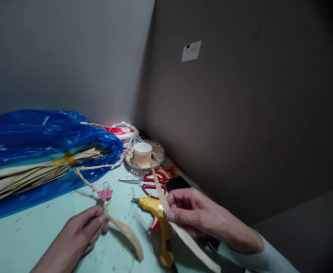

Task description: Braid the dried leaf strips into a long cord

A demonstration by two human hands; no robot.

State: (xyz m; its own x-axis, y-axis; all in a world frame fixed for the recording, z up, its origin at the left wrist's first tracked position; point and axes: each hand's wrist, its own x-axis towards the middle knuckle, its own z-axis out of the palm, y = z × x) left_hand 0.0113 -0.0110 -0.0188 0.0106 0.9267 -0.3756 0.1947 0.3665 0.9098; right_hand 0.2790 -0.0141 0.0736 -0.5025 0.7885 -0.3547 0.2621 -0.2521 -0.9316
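Observation:
My left hand (85, 229) pinches the end of a twisted straw cord (89, 184) just below a pink binder clip (105, 194) fastened on it. From that pinch a loose, flat strip (128, 233) curves down to the right over the table. Between thumb and fingers, my right hand (190, 212) grips a separate long pale straw strip (158, 185), which runs up toward the paper cup and down to the bottom edge. Under this strip lies a yellow glue gun (152, 206) with an orange trigger, its nozzle pointing left.
Red-handled scissors (143, 181) lie behind the glue gun. A woven basket (132, 167) holds a paper cup (142, 152). At left, a tied bundle of dry straw strips (44, 170) rests on a blue plastic bag (35, 125). Walls rise behind and right of the pale green table (41, 246).

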